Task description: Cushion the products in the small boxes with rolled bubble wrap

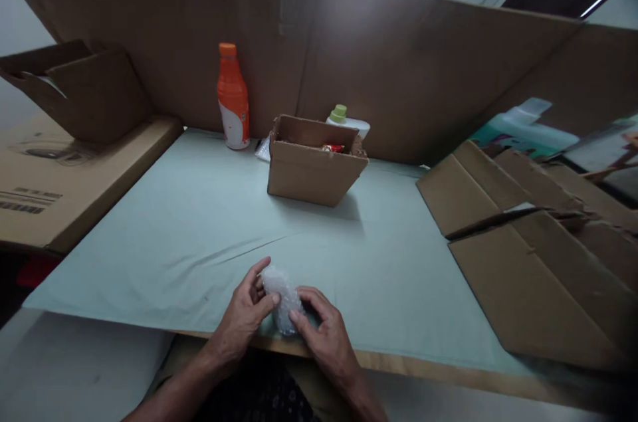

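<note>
1. The person's left hand (244, 317) and right hand (326, 335) are meeting at the near edge of the table (189, 236), both closing around a small bundle (282, 299) wrapped in bubble wrap.
2. The left hand is gripping the bundle from the left, thumb pressing on its side and fingers curling over its top end; the right hand is gripping it from the right, fingertips lying on its lower end.
3. The bundle is sitting between the two hands, just above the pale green sheet covering the table; what is inside the wrap cannot be told.
4. Farther back, near the middle of the table, an open cardboard box (312, 166) is standing with something red showing inside.
5. A white bottle with a green cap (346, 121) is lying just behind the box.
6. An orange bottle (232, 100) is standing upright to the left of the box, near the cardboard wall (399, 63) running along the back.
7. Flattened cardboard sheets (528, 249) are lying at the right edge, and a large carton (64, 176) is sitting at the left.
</note>
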`<state>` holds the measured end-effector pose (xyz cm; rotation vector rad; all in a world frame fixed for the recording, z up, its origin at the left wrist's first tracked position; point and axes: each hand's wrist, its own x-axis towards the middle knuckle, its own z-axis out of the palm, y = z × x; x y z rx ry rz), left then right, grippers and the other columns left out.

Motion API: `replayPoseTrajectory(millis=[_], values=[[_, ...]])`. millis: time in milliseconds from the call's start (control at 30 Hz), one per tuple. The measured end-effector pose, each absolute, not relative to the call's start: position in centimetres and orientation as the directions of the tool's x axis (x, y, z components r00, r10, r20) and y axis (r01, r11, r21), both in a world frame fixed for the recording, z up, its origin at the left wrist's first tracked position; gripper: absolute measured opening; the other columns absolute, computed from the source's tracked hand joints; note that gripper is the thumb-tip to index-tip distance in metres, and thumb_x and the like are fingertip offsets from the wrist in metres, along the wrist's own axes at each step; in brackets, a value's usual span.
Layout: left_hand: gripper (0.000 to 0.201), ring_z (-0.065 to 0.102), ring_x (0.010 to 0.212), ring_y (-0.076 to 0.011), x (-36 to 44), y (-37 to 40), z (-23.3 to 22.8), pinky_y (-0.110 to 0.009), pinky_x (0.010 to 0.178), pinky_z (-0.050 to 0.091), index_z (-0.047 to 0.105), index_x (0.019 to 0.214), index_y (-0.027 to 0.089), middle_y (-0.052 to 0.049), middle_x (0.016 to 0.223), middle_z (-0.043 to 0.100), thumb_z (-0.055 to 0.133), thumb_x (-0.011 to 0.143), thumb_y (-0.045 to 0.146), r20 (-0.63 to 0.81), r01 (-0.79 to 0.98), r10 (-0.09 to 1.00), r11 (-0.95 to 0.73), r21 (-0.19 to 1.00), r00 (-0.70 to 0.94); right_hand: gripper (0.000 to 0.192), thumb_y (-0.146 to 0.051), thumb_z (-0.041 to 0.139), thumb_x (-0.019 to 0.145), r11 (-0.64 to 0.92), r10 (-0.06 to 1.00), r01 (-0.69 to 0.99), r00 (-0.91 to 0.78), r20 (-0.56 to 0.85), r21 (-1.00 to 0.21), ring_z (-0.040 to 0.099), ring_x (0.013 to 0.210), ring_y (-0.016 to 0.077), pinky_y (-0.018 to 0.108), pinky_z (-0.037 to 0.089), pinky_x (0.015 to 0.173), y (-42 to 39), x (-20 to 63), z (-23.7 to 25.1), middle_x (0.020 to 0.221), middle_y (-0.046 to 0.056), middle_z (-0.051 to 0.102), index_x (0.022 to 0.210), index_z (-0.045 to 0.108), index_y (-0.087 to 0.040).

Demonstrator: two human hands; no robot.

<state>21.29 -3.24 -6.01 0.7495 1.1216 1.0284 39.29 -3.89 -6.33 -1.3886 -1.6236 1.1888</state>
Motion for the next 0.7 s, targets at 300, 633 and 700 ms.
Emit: replayPoseTrajectory(millis=[300, 633, 700], values=[[0.066, 0.064, 0.102, -0.0238, 21.2, 0.7, -4.7, -0.04, 0.093, 0.051, 0.047, 0.145, 0.02, -0.011, 0.116, 0.068, 0.068, 0.084, 0.037, 0.124, 0.236, 0.97, -0.173, 0.956, 0.208, 0.024, -0.04, 0.062, 0.085, -0.169, 0.918, 0.186, -0.328, -0.223, -0.968, 0.056, 0.077, 0.0182, 0.027, 0.046, 0.071, -2.2, 42.0, -5.5, 0.079, 0.001, 0.062, 0.087, 0.068, -0.017], [0.033, 0.055, 0.131, -0.0344, 21.8, 19.7, 5.0, -0.066, 0.116, 0.025, 0.066, 0.117, 0.016, -0.014, 0.117, 0.073, 0.058, 0.086, 0.009, 0.618, 0.832, 0.689, -0.545, 0.099, 0.378, 0.02, -0.038, 0.061, 0.087, -0.01, 0.959, 0.391, -0.257, -0.12, -0.92, 0.066, 0.089, 0.0228, 0.029, 0.052, 0.082, 0.3, 46.1, -3.6, 0.093, 0.008, 0.07, 0.087, 0.07, -0.02], [0.026, 0.065, 0.117, -0.0309, 21.6, 20.4, 4.8, -0.071, 0.115, 0.021, 0.069, 0.1, 0.019, -0.008, 0.096, 0.077, 0.05, 0.088, 0.005, 0.585, 0.831, 0.697, -0.553, 0.068, 0.416, 0.019, -0.038, 0.062, 0.086, 0.018, 0.964, 0.391, -0.25, -0.088, -0.92, 0.068, 0.089, 0.0232, 0.029, 0.053, 0.083, 1.1, 46.6, -3.5, 0.094, 0.008, 0.07, 0.088, 0.072, -0.021]])
